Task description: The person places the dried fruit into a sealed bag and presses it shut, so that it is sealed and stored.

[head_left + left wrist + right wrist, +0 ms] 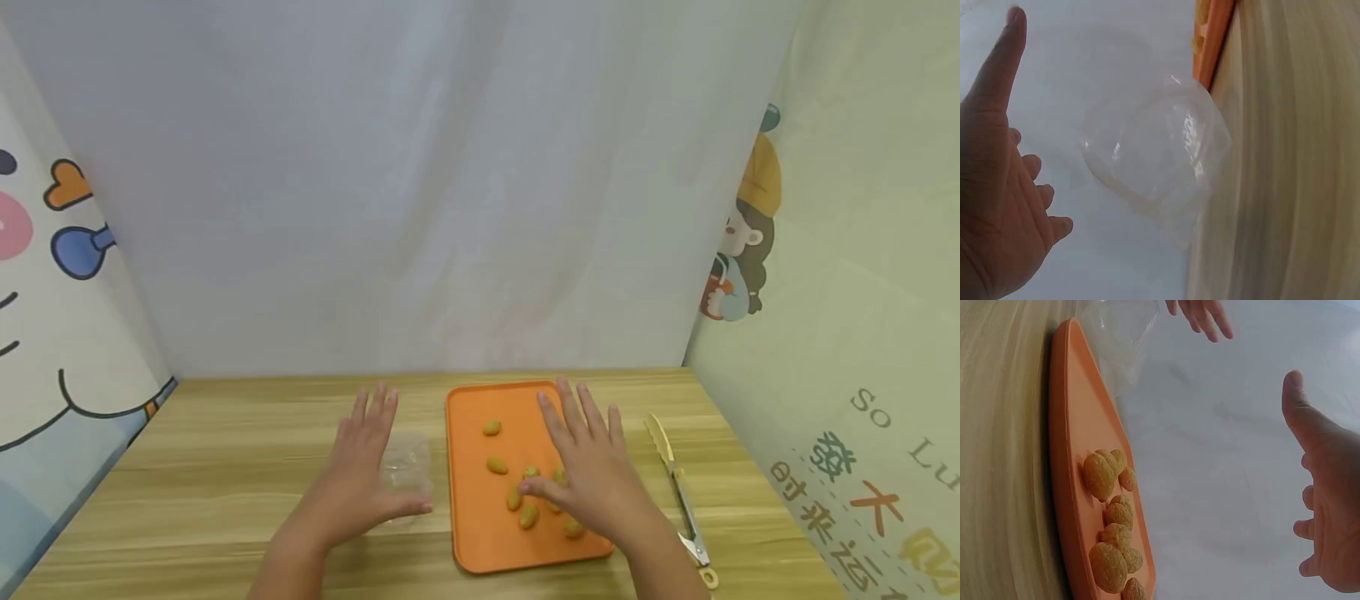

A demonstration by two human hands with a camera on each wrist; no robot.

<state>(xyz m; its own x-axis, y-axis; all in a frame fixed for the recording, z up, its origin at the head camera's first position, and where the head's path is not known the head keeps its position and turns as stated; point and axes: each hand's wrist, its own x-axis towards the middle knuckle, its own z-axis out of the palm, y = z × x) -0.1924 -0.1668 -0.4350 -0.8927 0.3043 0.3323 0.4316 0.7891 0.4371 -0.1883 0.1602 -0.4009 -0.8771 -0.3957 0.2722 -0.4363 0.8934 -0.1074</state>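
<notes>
We hold the left hand (354,477) and right hand (597,473) spread, grasping nothing: presumably a ready step. Nut-like pieces (497,465) lie on the orange tray (477,533), lower centre; clear plastic bag (410,465) to its left. Lifting pieces would require pinching, or tongs (687,510), lower right.

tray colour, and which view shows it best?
The tray is plain orange; it shows best in the head view.
</notes>
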